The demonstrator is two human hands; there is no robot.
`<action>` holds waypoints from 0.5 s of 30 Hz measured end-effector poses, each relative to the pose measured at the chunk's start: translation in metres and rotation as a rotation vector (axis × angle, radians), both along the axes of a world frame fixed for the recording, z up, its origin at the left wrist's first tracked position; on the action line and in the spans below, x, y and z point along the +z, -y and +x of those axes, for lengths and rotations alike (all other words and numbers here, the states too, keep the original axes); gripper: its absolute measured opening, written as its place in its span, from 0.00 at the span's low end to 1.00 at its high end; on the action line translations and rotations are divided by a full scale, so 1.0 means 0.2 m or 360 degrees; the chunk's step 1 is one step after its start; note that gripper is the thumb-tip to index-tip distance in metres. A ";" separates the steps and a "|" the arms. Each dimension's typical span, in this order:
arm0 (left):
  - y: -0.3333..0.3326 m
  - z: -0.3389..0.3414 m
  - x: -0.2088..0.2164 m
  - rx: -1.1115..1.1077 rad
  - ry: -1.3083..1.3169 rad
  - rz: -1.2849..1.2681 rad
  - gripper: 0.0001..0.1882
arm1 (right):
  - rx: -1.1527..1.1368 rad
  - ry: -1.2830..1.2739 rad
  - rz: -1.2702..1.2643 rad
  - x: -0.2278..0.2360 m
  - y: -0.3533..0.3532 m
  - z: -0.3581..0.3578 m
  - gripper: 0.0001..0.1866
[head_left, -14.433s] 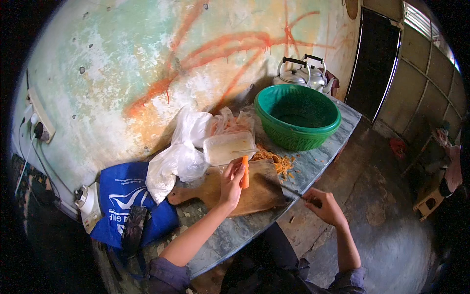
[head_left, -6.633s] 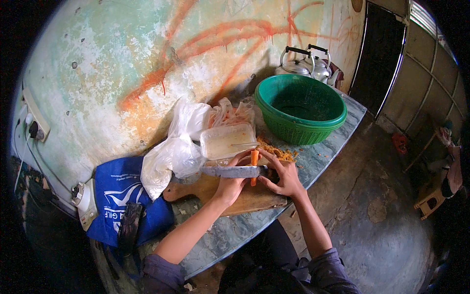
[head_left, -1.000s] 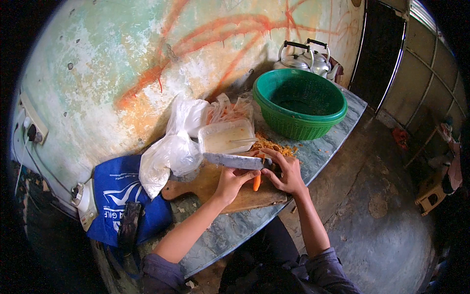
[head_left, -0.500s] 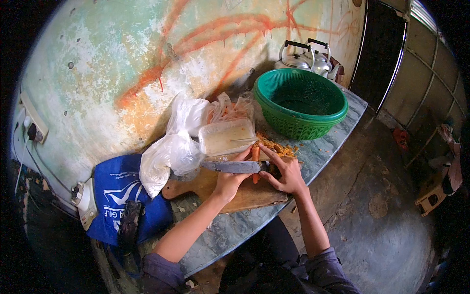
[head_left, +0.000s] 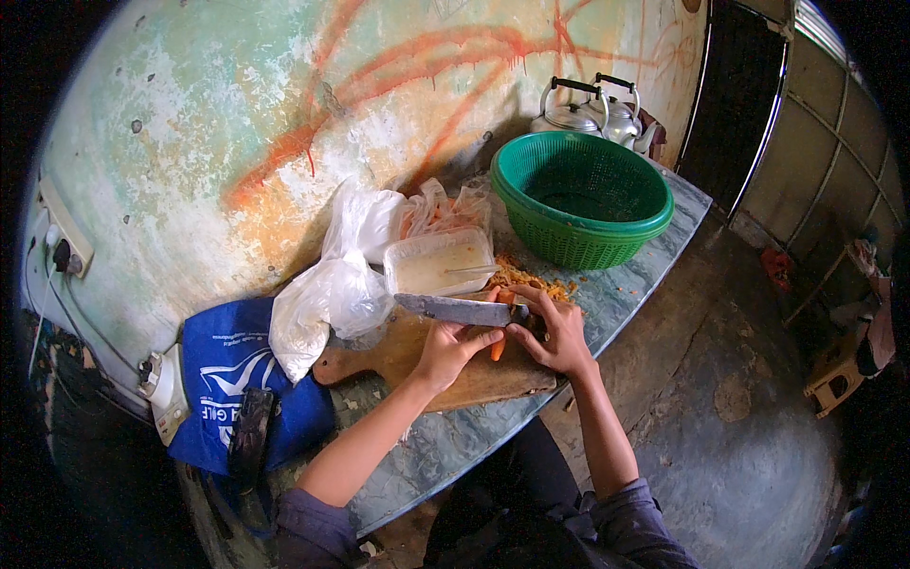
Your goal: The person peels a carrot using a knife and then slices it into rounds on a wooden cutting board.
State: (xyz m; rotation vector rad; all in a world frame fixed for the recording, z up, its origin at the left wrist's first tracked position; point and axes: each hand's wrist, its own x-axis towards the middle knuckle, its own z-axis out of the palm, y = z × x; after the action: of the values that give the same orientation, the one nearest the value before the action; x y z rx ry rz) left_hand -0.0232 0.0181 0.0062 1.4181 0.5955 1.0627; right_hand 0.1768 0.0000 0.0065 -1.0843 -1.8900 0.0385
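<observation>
While the knife (head_left: 459, 310) points left, the carrot (head_left: 498, 350) runs near-to-far.

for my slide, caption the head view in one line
Left hand grips a carrot, right hand holds a knife, over a wooden cutting board.

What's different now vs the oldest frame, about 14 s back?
The right hand has moved left and inward with the knife, whose blade now lies across the carrot; before, it was held apart at the right. Nothing let go: the left hand still has the carrot. Cutting board, green basket and kettles stayed put.
</observation>
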 end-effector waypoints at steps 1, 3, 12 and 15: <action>0.00 0.00 0.00 -0.0017 0.0009 -0.0032 0.32 | -0.0010 0.0000 -0.0009 -0.01 0.00 0.00 0.29; 0.00 -0.01 0.02 -0.0070 0.0038 -0.0085 0.31 | -0.0034 -0.0002 -0.0002 -0.01 -0.01 0.00 0.27; -0.02 -0.02 -0.04 -0.0153 -0.0274 0.0217 0.28 | -0.0094 -0.0054 0.0070 -0.02 -0.02 0.01 0.21; 0.01 0.03 -0.01 -0.0008 -0.0023 0.0111 0.28 | -0.0035 -0.0018 0.0075 0.00 -0.01 0.01 0.26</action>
State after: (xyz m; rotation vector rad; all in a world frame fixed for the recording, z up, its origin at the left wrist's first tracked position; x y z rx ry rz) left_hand -0.0170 0.0166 0.0047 1.4883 0.5697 1.0796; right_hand 0.1781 0.0025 0.0066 -1.0704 -1.8598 -0.0123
